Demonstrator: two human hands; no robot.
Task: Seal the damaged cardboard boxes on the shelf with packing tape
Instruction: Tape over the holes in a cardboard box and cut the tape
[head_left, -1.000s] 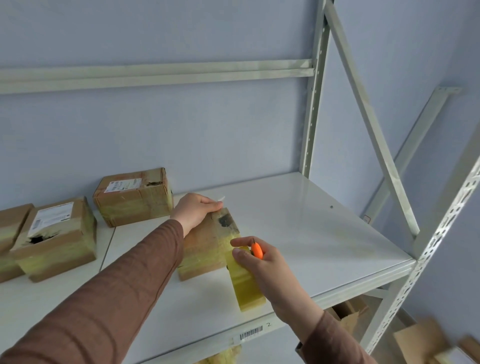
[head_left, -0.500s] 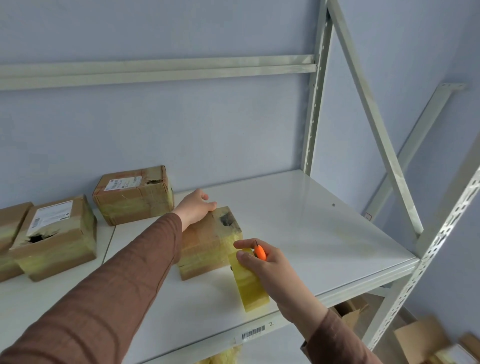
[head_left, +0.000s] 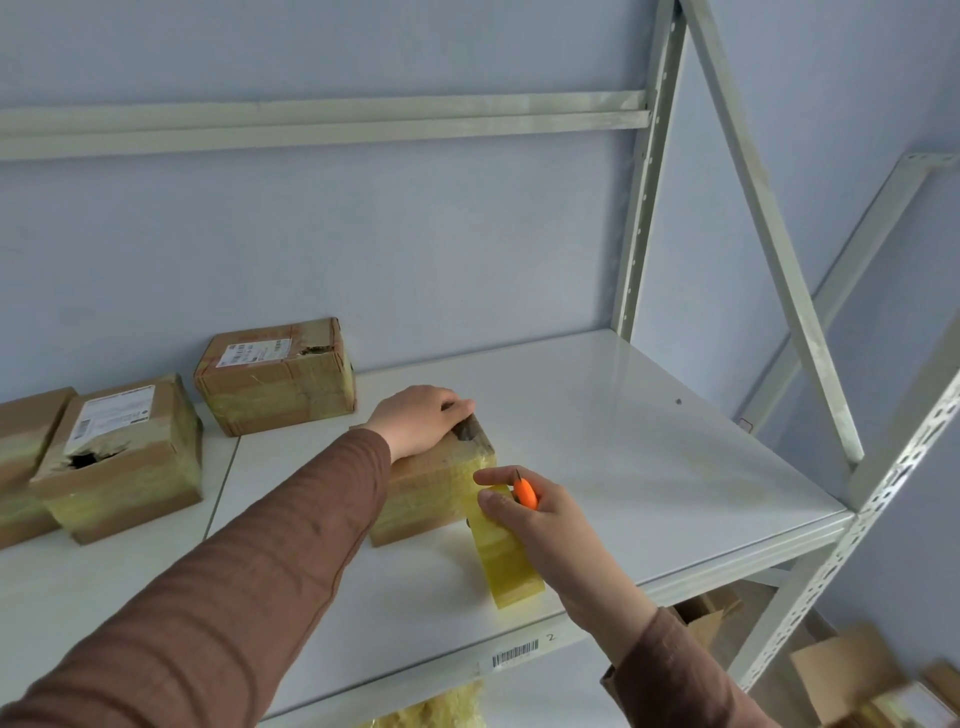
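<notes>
1. Head view: the box (head_left: 436, 483) being worked on is seen on the shelf (head_left: 649, 467), near its front edge, with a dark torn hole at its far right top corner.
2. The left hand (head_left: 421, 421) is laid on the box top, fingers bent over the far edge beside the hole; the box is pinned down rather than gripped.
3. The right hand (head_left: 540, 519) is closed around a roll of tape (head_left: 506, 551) and a small orange cutter (head_left: 526, 492).
4. The tape band runs from the roll up and away toward the box's near right corner, which it meets just beside the right thumb.
5. The hole lies beyond the right hand, up and slightly left; it is judged that the tape's long axis must be carried over that corner.
</notes>
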